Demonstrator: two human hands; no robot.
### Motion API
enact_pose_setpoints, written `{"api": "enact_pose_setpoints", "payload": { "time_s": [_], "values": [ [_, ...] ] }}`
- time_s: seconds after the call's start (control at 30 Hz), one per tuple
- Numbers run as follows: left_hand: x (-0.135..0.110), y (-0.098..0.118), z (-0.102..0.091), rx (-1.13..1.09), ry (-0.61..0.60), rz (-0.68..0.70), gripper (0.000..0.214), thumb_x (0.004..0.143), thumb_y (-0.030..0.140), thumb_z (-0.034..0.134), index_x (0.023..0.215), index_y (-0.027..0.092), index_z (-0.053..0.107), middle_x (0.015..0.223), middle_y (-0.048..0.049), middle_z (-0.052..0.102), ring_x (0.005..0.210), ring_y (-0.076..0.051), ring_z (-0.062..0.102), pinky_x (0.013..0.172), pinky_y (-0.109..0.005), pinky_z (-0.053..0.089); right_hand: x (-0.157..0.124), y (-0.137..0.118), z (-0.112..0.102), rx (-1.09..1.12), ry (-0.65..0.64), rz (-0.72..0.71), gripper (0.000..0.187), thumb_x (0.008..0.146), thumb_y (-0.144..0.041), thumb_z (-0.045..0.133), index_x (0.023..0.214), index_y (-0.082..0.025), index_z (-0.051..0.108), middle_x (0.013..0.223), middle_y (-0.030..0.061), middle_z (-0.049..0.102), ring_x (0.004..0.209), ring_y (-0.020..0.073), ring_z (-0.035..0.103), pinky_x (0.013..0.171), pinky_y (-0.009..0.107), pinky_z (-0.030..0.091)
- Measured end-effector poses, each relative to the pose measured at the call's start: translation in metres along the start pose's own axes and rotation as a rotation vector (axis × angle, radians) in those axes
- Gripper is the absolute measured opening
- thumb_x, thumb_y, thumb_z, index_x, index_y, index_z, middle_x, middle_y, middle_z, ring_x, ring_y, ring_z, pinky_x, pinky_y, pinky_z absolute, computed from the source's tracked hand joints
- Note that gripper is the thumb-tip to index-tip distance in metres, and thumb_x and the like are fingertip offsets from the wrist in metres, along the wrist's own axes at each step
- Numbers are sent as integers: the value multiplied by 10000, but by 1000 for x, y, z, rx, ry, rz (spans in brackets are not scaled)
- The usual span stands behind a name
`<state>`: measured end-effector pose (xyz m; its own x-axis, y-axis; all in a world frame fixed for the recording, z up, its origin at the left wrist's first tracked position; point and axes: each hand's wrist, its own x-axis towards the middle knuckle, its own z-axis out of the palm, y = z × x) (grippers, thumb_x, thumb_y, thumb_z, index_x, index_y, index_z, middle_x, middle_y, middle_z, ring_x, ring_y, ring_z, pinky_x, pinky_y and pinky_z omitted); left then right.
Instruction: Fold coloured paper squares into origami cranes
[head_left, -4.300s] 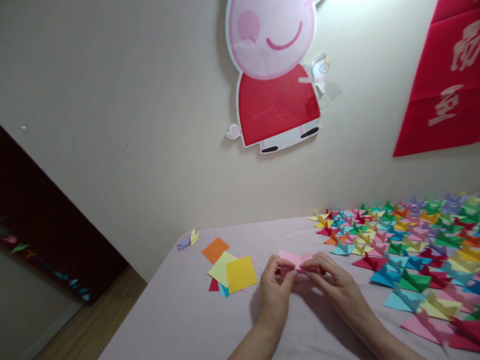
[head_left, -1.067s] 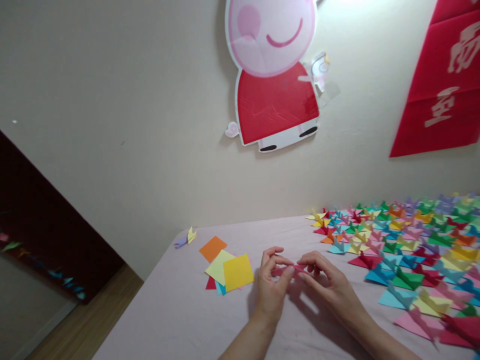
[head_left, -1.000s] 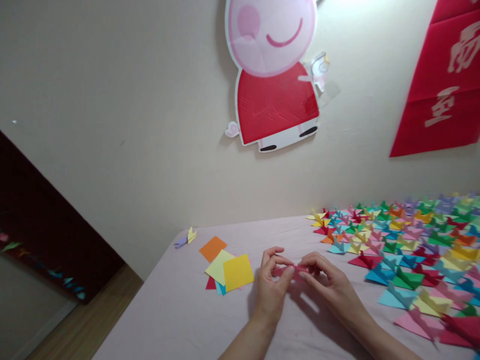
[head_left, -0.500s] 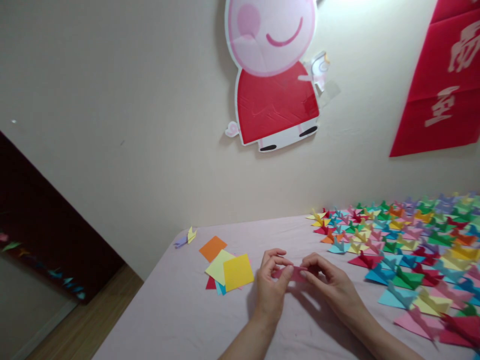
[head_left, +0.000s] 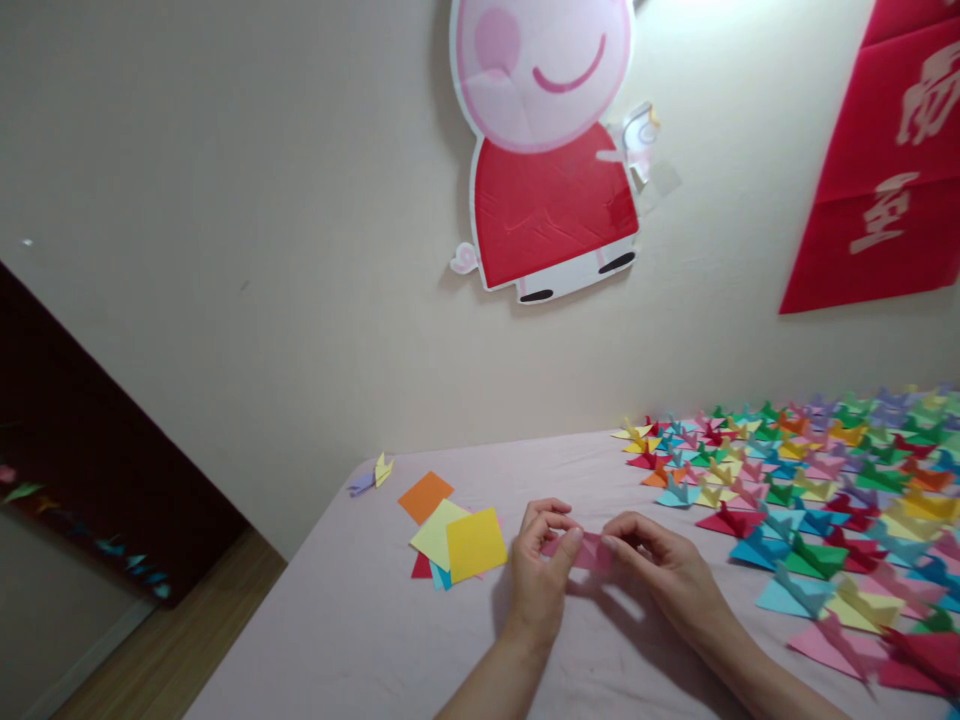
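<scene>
At the left, near the far corner of the table [head_left: 330,630], a small purple folded paper [head_left: 362,485] and a yellow one were placed. Next to them, coloured sheets [head_left: 478,545] were laid, most of them overlapping. The left end of a pink paper [head_left: 590,552] was pinched by the left hand [head_left: 538,568], with thumb and fingers. Above the table this paper was held, its right end being pinched by the right hand [head_left: 666,568]. Farther right, many paper birds [head_left: 820,558] were set in rows.

pink paper [head_left: 593,552] | small, folded, exact shape hard to tell | tilted | pinched between both hands [head_left: 540,580]
</scene>
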<state>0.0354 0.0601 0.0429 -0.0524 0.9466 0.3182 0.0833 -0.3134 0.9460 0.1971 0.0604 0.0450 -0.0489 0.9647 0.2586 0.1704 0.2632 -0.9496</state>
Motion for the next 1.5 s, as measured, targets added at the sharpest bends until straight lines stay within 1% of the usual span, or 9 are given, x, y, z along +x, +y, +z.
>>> {"api": "enact_pose_setpoints", "payload": {
  "time_s": [0.33,0.4,0.5,0.57,0.67,0.8,0.97,1.2,1.5],
  "values": [
    [2,-3,-1,-19,3,-3,247,842,428,651,780,190,678,1065,-71,603,1012,-233,562,853,-321,437,1,2,2,-59,-16,-185,275,861,-439,614,709,-211,597,667,-15,569,593,150,525,562,252,442],
    [2,-2,-1,18,68,7,234,843,425,644,825,193,676,1076,-64,596,963,-214,560,828,-307,428,1,2,2,-81,33,-259,264,880,-396,605,689,-220,560,674,-18,552,599,148,518,567,249,442],
    [-1,2,1,82,160,18,240,859,424,621,784,196,610,861,-17,575,818,-181,531,761,-279,410,1,3,0,-136,133,-371,228,904,-321,591,706,-232,521,711,-18,546,613,144,507,576,243,439],
    [-6,5,5,74,81,-34,281,878,433,593,724,200,565,721,14,522,724,-165,493,697,-261,396,1,4,-2,-185,158,-439,188,911,-274,587,741,-238,514,748,-12,552,645,149,521,585,241,442],
    [-14,9,11,-5,-81,-136,263,881,435,575,791,191,610,747,7,576,716,-160,503,666,-249,398,0,5,-2,-279,120,-567,130,915,-217,575,798,-241,523,819,9,578,765,170,571,662,253,469],
    [-15,5,14,-34,-58,-183,243,842,420,607,794,182,609,740,10,594,707,-155,514,651,-239,403,-3,5,2,-456,80,-697,147,900,-151,562,789,-237,521,830,15,601,774,185,554,701,288,452],
    [-9,-7,11,0,-25,-164,192,830,361,611,769,179,630,718,5,622,697,-164,547,647,-247,423,-5,4,4,-590,110,-722,82,877,-164,595,892,-244,599,973,53,600,880,229,548,779,343,448],
    [-4,-4,2,266,-68,86,167,891,250,607,780,204,723,790,-26,668,800,-190,594,692,-261,435,-3,10,0,-678,236,-716,208,914,-189,562,1099,-279,598,1362,105,457,1202,311,471,942,458,384],
    [-5,-2,1,214,-33,106,145,894,254,652,788,207,740,784,-22,664,788,-184,593,673,-251,426,-1,12,0,-650,186,-672,129,904,-243,577,990,-301,654,1344,75,513,1172,308,483,943,478,372]
  ]
}}
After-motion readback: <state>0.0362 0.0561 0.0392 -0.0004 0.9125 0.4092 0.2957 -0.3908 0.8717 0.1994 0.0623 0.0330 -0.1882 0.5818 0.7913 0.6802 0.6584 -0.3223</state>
